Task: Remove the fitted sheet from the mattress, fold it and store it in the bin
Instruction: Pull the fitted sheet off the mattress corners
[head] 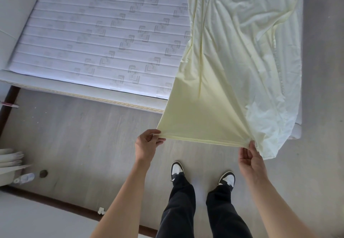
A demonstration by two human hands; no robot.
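bare quilted mattress (96, 33), pale yellow sheet (232, 42) draped over right side

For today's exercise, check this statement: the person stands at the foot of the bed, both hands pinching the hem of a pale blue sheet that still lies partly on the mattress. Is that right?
One detail is wrong: the sheet is pale yellow, not pale blue, as the head view shows. The rest holds: the left hand and right hand both pinch its hem, and it still lies partly on the mattress.
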